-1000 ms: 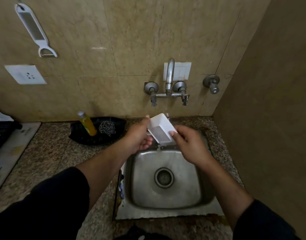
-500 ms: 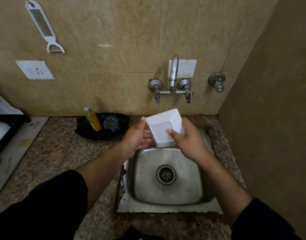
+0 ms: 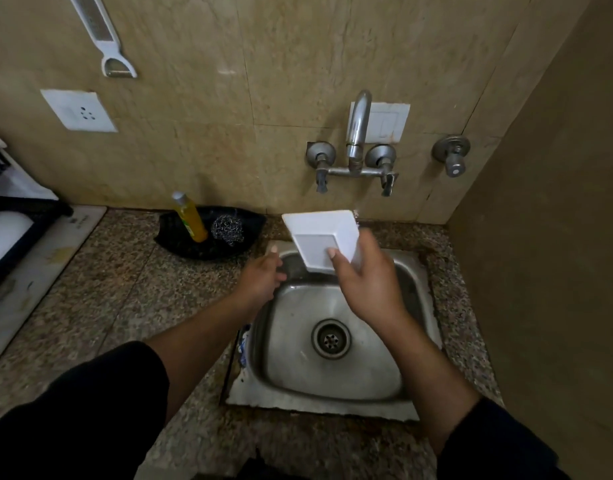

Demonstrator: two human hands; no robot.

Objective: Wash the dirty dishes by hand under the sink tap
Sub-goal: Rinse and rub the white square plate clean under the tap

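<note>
- The right hand (image 3: 367,282) alone held the white dish (image 3: 318,225), thumb (image 3: 333,254) pressed on its inner floor and fingers behind its right wall. The left hand (image 3: 260,277) was just beside it at the sink's (image 3: 332,379) back left corner, loosely bent and holding nothing.
- The dish hung in the air over the back edge of the sink, below the tap (image 3: 358,123) and slightly to its left. Whether water was running could not be told.
- Likely risk: a one-handed pinch near one corner of a wet, smooth dish could slip, so that the dish swung or dropped into the steel basin.
- Second risk: a stream striking the tilted inside could splash forward onto the counter (image 3: 125,289) or the person.
- The dish was tipped up, its open mouth facing the person and its base turned toward the wall.
- It looked roughly square, with no clear long axis. Its far rim ran left to right, nearly parallel to the wall.
</note>
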